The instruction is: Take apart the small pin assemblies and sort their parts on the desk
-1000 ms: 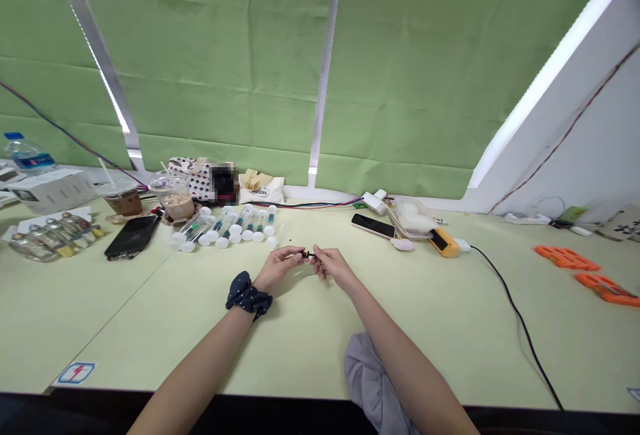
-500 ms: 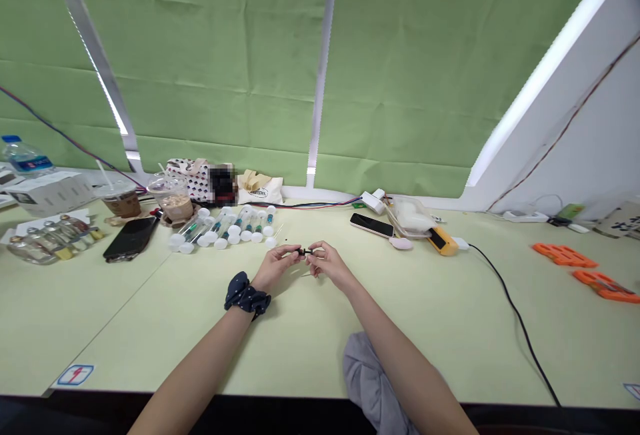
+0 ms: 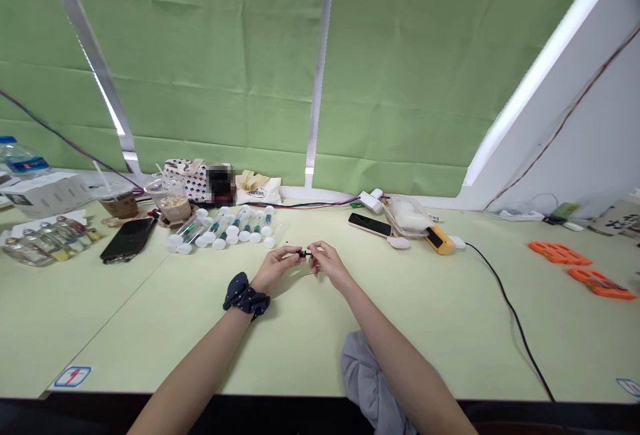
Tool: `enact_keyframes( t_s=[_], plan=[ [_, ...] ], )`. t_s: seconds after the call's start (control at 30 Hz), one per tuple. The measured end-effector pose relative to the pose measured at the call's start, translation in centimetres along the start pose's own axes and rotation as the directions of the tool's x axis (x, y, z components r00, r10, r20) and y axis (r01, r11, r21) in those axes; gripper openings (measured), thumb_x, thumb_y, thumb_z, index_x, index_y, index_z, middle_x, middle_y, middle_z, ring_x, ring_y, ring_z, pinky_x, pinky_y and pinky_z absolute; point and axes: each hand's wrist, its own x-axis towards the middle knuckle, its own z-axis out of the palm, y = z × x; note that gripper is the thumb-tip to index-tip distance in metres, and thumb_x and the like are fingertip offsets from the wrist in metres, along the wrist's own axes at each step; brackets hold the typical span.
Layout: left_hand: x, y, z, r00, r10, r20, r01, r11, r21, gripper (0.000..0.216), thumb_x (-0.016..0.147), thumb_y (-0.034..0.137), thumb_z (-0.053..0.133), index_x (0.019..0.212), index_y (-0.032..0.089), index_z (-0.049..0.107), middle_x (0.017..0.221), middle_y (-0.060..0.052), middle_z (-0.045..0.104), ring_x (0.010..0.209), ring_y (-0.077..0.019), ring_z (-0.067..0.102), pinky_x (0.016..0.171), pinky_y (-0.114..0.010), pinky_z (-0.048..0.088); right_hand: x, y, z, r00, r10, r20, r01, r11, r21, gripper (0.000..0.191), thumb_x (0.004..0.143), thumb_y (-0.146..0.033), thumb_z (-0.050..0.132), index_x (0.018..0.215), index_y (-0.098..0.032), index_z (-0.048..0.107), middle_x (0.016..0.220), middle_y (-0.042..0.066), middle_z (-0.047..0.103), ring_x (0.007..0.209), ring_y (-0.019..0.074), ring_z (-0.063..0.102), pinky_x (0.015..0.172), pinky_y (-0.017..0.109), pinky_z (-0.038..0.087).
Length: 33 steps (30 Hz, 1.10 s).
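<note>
Between my two hands, just above the pale table (image 3: 300,328), is a small black part (image 3: 304,254) with a thin rod-like middle; its exact kind is too small to tell. The fingertips of my left hand (image 3: 273,267) are pinched on its left end. My right hand (image 3: 326,265) pinches its right end with thumb and forefinger, the other fingers curled below. A dark dotted scrunchie (image 3: 246,295) circles my left wrist. Beyond my left hand lie several clear tubes with white caps (image 3: 233,230), some with blue or green inside.
To the left are a black phone (image 3: 129,240), iced drink cups (image 3: 175,208) and small glass bottles (image 3: 46,243). A white-edged phone (image 3: 370,224), a yellow meter-like device (image 3: 440,240) and orange holders (image 3: 560,252) lie right. A black cable (image 3: 510,308) runs to the front edge. Grey cloth (image 3: 373,382) hangs by my right forearm.
The view has shifted slightly, so the table items sit a little further left. Both hands keep their pinch on the black part, with my right fingertips slightly changed around its end.
</note>
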Motion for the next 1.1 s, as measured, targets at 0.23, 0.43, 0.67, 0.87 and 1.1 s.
enact_keyframes(
  t_s=[0.23, 0.43, 0.67, 0.87, 1.1],
  plan=[
    [0.09, 0.24, -0.21, 1.000, -0.007, -0.005, 0.006, 0.999, -0.051, 0.029, 0.068, 0.026, 0.072, 0.094, 0.014, 0.068, 0.097, -0.010, 0.068, 0.088, -0.0203, 0.064, 0.092, -0.041, 0.043, -0.34, -0.14, 0.23, 0.994, -0.084, 0.068, 0.087, 0.995, -0.047, 0.036, 0.071, -0.046, 0.061, 0.092, -0.020, 0.050, 0.053, -0.007, 0.053, 0.040, 0.0075, 0.046, 0.040, 0.020, 0.040],
    [-0.11, 0.50, 0.11, 0.999, -0.032, 0.011, 0.032, 0.999, -0.040, 0.029, 0.065, 0.026, 0.074, 0.091, 0.014, 0.068, 0.095, -0.010, 0.068, 0.084, -0.0211, 0.065, 0.090, -0.041, 0.044, 0.26, 0.50, 0.10, 0.999, -0.043, -0.003, 0.042, 0.992, -0.121, 0.039, 0.073, -0.056, 0.054, 0.079, -0.017, 0.053, 0.055, -0.004, 0.052, 0.038, 0.0068, 0.044, 0.035, 0.019, 0.038],
    [-0.31, 0.43, 0.28, 0.996, -0.054, 0.067, 0.054, 0.999, -0.006, 0.030, 0.066, 0.026, 0.074, 0.093, 0.013, 0.068, 0.094, -0.011, 0.068, 0.084, -0.0217, 0.065, 0.089, -0.042, 0.044, 0.24, 0.35, 0.13, 0.998, -0.060, -0.037, 0.055, 0.993, -0.107, 0.039, 0.075, -0.056, 0.052, 0.089, -0.020, 0.051, 0.048, -0.005, 0.051, 0.037, 0.0097, 0.047, 0.036, 0.021, 0.039],
    [-0.03, 0.50, 0.24, 1.000, 0.002, -0.021, -0.003, 0.998, -0.056, 0.031, 0.066, 0.029, 0.074, 0.092, 0.014, 0.069, 0.094, -0.010, 0.069, 0.087, -0.0209, 0.064, 0.090, -0.041, 0.044, -0.31, -0.05, 0.55, 0.994, -0.035, 0.099, 0.036, 0.999, -0.012, 0.042, 0.072, -0.052, 0.059, 0.095, -0.022, 0.043, 0.056, -0.005, 0.059, 0.043, 0.0102, 0.053, 0.044, 0.022, 0.044],
    [-0.13, 0.36, 0.05, 1.000, -0.012, 0.028, 0.013, 0.999, -0.038, 0.030, 0.065, 0.028, 0.075, 0.091, 0.014, 0.069, 0.092, -0.010, 0.069, 0.081, -0.0202, 0.065, 0.088, -0.042, 0.045, 0.12, 0.45, 0.11, 0.999, 0.025, 0.037, -0.023, 0.997, -0.075, 0.041, 0.072, -0.059, 0.053, 0.070, -0.018, 0.049, 0.053, -0.002, 0.056, 0.040, 0.0092, 0.050, 0.041, 0.022, 0.042]
  ],
)
